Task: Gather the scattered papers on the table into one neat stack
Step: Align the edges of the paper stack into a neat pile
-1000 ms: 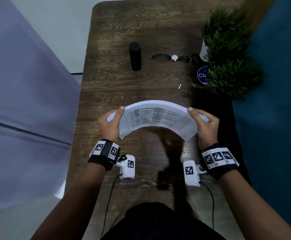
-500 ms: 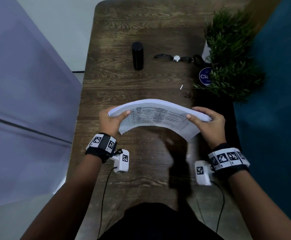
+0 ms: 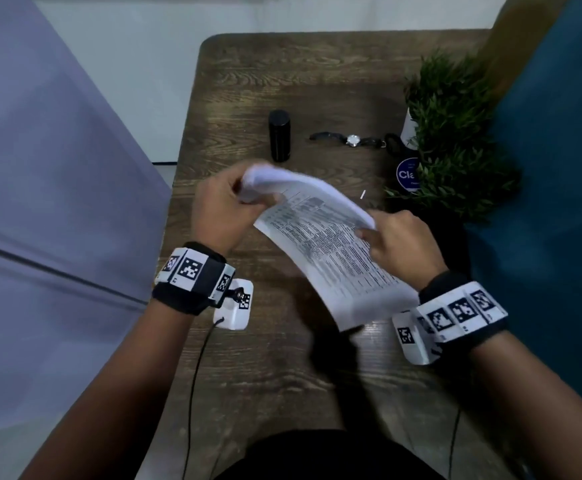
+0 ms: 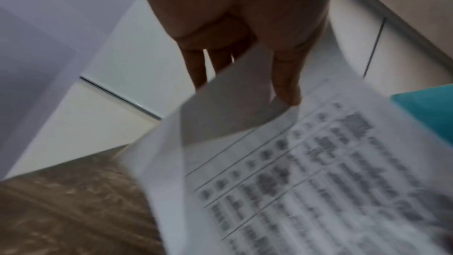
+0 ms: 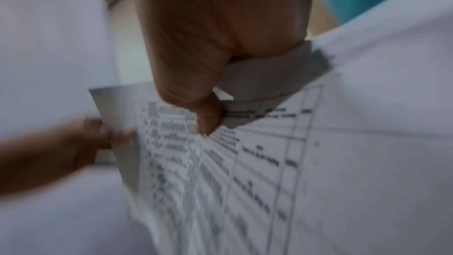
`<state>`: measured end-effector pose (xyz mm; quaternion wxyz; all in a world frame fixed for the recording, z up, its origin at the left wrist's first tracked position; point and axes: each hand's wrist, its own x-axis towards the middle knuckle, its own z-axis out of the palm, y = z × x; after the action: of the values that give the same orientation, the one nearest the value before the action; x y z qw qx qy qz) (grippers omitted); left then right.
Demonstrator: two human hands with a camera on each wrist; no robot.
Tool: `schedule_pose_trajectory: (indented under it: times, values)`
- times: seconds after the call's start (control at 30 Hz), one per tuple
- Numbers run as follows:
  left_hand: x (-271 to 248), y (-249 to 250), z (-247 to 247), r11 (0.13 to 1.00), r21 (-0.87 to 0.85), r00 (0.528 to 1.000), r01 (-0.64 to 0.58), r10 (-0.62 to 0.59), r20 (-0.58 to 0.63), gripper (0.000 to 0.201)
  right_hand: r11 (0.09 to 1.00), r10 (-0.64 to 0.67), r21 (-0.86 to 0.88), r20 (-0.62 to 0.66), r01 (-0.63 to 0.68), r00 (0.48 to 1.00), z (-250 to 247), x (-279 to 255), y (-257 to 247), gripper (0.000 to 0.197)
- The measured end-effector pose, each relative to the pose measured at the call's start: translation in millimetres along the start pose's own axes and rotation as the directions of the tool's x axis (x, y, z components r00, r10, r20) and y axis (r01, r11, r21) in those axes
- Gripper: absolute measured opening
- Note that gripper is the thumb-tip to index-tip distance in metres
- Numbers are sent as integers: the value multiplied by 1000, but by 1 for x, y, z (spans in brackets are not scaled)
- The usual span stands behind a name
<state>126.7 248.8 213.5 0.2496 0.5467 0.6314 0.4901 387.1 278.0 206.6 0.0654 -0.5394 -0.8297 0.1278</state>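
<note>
Papers (image 3: 331, 251), printed and limp, arch between your hands: left hand (image 3: 220, 216) fingers clamp ten o'clock edge, right hand (image 3: 403, 247) fingers pinch three o'clock, above grainy wood bench (image 3: 248, 375).

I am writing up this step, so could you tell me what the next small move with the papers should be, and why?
Probably lower the papers onto the table and tap their edges level. The left hand and right hand grip opposite ends, the bundle hangs bent and tilted in the air, and no loose sheets show on the wood.
</note>
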Motion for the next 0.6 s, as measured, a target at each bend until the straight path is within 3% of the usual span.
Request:
schedule_pose_trajectory:
  times: [0.07, 0.13, 0.2, 0.23, 0.27, 0.3, 0.4, 0.5, 0.6]
  values:
    - [5, -15, -5, 993, 29, 992, 117, -116, -45, 81, 961, 88, 262, 23, -91, 996, -7, -1, 9, 19]
    - [-3, -34, 1, 929, 18, 928, 370, -369, -48, 103, 839, 137, 525, 47, -141, 989, -7, -3, 17, 21]
    - [-24, -49, 19, 758, -230, 792, 610, -574, 208, 96, 662, 181, 728, 78, -180, 980, 0, -8, 18, 25]
    - [-37, -54, 30, 636, -349, 725, 688, -583, 367, 87, 585, 213, 786, 90, -201, 973, 7, -8, 20, 24]
    - [-50, -55, 41, 556, -406, 688, 725, -567, 453, 74, 538, 253, 812, 103, -228, 962, 13, -8, 20, 21]
    - [-63, -52, 53, 551, -413, 689, 725, -564, 456, 57, 511, 288, 821, 117, -256, 950, 21, -6, 23, 18]
    - [-85, -47, 82, 681, -400, 785, 614, -579, 218, 19, 501, 357, 797, 165, -338, 919, 44, 1, 36, 22]
    - [-73, -53, 93, 817, -307, 872, 488, -472, 130, 21, 486, 372, 800, 176, -352, 912, 58, 8, 47, 28]
    - [-47, -65, 102, 893, -149, 905, 424, -412, 107, 28, 451, 379, 801, 227, -394, 897, 70, 18, 62, 35]
